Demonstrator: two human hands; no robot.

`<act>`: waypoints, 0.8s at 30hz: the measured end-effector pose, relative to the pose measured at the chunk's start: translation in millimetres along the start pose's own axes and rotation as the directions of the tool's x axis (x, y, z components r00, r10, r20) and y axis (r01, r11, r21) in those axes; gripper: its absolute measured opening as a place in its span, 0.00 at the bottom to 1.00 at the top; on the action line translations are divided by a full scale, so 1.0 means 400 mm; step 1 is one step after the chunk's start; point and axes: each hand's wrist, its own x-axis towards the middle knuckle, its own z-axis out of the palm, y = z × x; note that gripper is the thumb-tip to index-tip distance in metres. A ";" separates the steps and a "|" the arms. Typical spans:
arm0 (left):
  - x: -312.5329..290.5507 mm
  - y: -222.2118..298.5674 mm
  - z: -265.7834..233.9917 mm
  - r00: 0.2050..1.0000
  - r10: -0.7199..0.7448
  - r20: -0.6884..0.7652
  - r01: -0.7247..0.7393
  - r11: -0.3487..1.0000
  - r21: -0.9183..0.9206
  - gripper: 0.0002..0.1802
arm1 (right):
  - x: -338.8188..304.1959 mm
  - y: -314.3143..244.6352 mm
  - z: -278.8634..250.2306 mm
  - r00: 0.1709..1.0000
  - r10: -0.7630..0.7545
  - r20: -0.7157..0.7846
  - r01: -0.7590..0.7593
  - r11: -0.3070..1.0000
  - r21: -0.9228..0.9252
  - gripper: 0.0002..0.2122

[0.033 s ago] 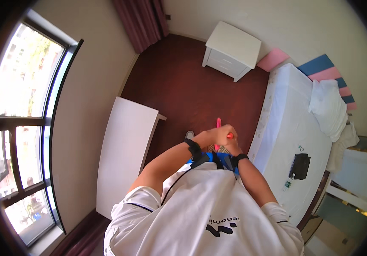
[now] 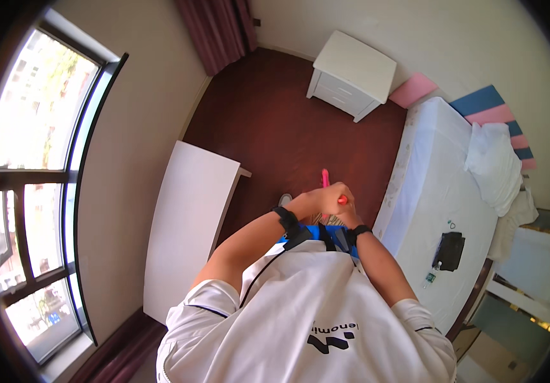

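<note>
My left hand (image 2: 323, 198) and my right hand (image 2: 350, 217) are brought together in front of my waist, both closed. A pink stick-like thing (image 2: 325, 177) juts forward from under my left hand. Between the hands shows the rounded end of a red thing (image 2: 343, 200). The fingers hide most of both things, and I cannot tell whether they are one piece. A dark strap (image 2: 288, 221) goes round my left wrist, another (image 2: 360, 232) round my right.
On the left a white table (image 2: 189, 223) stands below the window. A white bed (image 2: 409, 210) on the right bears a pillow (image 2: 495, 163) and a black flat item (image 2: 449, 251). Ahead, a white nightstand (image 2: 353, 67) stands by the wall on the dark red floor (image 2: 281, 121).
The joined hands have shifted very slightly to the left. The pink thing's lower end shows less below my left hand, and the view has turned a little.
</note>
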 end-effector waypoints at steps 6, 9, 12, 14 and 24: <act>-0.091 0.020 -0.120 0.931 0.092 -0.352 0.027 0.947 0.320 0.06 | 0.277 -0.090 0.095 0.963 0.010 0.270 0.017 0.995 -0.096 0.09; -0.108 0.015 -0.170 0.853 -0.025 -0.522 0.185 0.948 0.258 0.05 | 0.383 -0.126 0.126 0.918 0.094 0.384 -0.005 0.974 -0.225 0.12; -0.101 0.008 -0.218 0.803 0.015 -0.596 0.195 0.938 0.285 0.07 | 0.457 -0.152 0.138 0.915 -0.011 0.404 0.131 0.953 -0.272 0.13; -0.080 0.028 -0.260 0.798 -0.028 -0.603 0.211 0.949 0.235 0.06 | 0.486 -0.163 0.118 0.931 -0.134 0.340 0.224 0.944 -0.241 0.13; 0.140 -0.027 -0.412 0.790 -0.021 -0.613 0.177 0.965 0.195 0.05 | 0.708 -0.033 -0.033 0.869 -0.099 0.485 0.288 0.898 -0.332 0.13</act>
